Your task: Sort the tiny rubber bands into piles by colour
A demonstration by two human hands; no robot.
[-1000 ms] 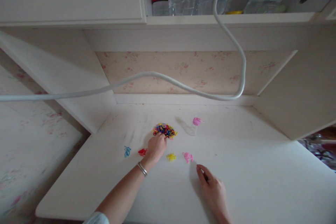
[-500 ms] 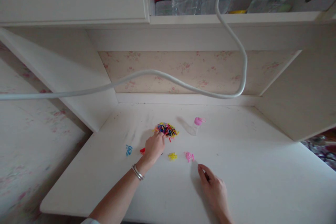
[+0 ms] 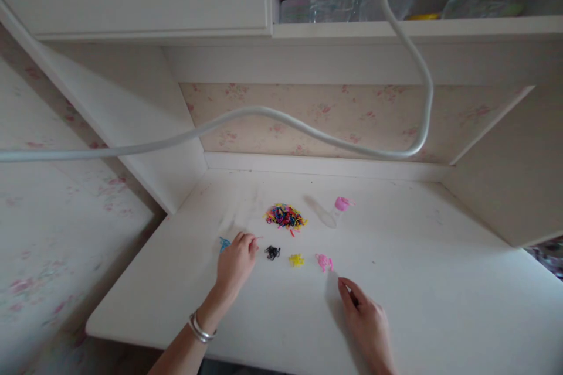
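A thin pinkish strand (image 3: 258, 238) is pinched by the left hand (image 3: 236, 259); a tangled heap (image 3: 285, 216) is positioned at two o'clock. The right hand (image 3: 366, 315) is closed at the fingertips; contents indeterminable.

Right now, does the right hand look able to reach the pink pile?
Probably yes: the right hand is close beside the pink pile, not touching it, and nothing visible lies between them.
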